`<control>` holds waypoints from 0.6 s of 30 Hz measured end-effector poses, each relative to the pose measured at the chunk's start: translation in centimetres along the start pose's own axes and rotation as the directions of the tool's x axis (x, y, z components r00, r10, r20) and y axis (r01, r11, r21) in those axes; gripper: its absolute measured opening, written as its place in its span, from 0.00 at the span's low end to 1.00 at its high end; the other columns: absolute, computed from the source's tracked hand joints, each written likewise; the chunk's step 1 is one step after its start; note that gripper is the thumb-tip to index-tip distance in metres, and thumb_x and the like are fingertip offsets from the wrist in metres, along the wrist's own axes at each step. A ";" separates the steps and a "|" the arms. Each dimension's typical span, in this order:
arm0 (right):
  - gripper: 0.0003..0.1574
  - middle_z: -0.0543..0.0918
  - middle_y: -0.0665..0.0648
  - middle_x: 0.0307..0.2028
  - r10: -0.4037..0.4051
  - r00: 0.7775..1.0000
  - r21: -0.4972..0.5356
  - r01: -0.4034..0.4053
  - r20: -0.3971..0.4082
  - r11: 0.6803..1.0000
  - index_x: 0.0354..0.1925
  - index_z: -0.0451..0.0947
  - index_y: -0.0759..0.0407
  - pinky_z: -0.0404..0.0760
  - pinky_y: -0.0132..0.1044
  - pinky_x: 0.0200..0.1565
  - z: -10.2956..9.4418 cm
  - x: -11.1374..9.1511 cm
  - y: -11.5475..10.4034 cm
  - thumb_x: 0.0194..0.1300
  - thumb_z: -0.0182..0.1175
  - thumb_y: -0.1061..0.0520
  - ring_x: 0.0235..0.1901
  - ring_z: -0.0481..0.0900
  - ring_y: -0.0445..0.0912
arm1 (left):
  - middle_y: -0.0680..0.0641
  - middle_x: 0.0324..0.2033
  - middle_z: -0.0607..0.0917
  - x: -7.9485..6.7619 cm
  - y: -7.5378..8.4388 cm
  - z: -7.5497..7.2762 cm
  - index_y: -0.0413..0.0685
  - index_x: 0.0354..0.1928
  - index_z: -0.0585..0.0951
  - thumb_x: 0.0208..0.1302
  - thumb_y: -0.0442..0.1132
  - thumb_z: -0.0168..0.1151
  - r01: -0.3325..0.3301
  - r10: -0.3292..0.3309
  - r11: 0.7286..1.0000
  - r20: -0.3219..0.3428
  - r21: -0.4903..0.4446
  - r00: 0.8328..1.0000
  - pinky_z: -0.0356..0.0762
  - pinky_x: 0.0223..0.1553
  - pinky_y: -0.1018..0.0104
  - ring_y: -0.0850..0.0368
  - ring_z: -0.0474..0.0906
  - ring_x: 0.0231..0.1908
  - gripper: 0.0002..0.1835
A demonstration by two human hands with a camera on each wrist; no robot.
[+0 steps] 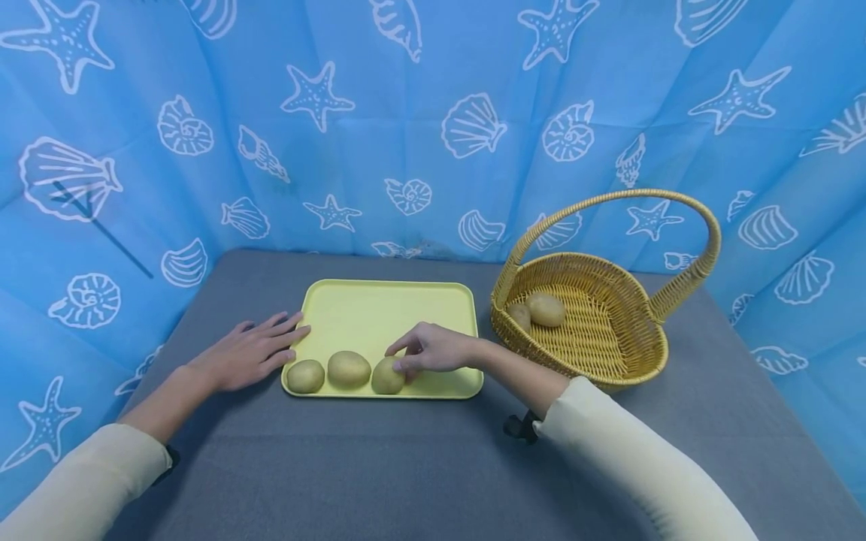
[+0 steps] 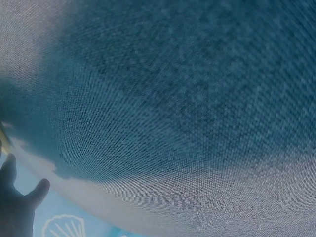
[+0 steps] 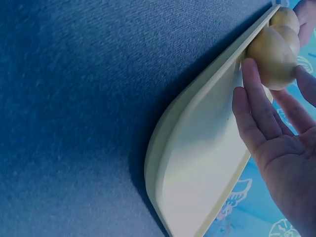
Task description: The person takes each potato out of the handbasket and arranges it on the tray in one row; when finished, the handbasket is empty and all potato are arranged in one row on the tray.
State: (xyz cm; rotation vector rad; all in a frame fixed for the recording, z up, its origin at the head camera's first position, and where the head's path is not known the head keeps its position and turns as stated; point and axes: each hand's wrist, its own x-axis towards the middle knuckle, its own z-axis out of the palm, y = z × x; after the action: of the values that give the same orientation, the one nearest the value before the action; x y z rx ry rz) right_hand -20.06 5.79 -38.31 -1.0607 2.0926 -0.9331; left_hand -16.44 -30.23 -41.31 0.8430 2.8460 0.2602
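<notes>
Three potatoes sit in a row along the near edge of a pale yellow tray: a left potato, a middle potato and a right potato. My right hand holds the right potato between thumb and fingers; in the right wrist view, its fingertips touch that potato from the side. With fingers spread, my left hand lies at the tray's left rim, fingertips over the edge. Only part of the left hand shows in the left wrist view, dark at the lower left corner.
To the right of the tray stands a wicker basket with a tall arched handle. Two potatoes lie inside at its left. A grey cloth covers the table, and a blue shell-patterned curtain hangs behind and at both sides.
</notes>
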 end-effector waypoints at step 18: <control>0.23 0.89 0.60 0.37 0.018 0.999 0.057 -0.020 0.026 0.998 0.62 0.74 0.72 0.81 0.33 0.47 -0.1 0.3 -0.2 0.72 0.58 0.63 0.41 0.88 0.51 | 0.43 0.76 0.58 0.0 -0.1 0.1 0.53 0.77 0.61 0.79 0.54 0.44 -0.002 0.002 1.000 -0.003 -0.002 1.000 0.52 0.62 0.25 0.36 0.52 0.74 0.30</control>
State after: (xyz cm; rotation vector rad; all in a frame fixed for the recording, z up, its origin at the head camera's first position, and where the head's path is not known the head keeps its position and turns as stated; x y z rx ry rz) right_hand -20.21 5.54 -38.14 -1.0171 2.0394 -0.9591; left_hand -16.47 -30.30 -41.47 0.8461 2.8471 0.2654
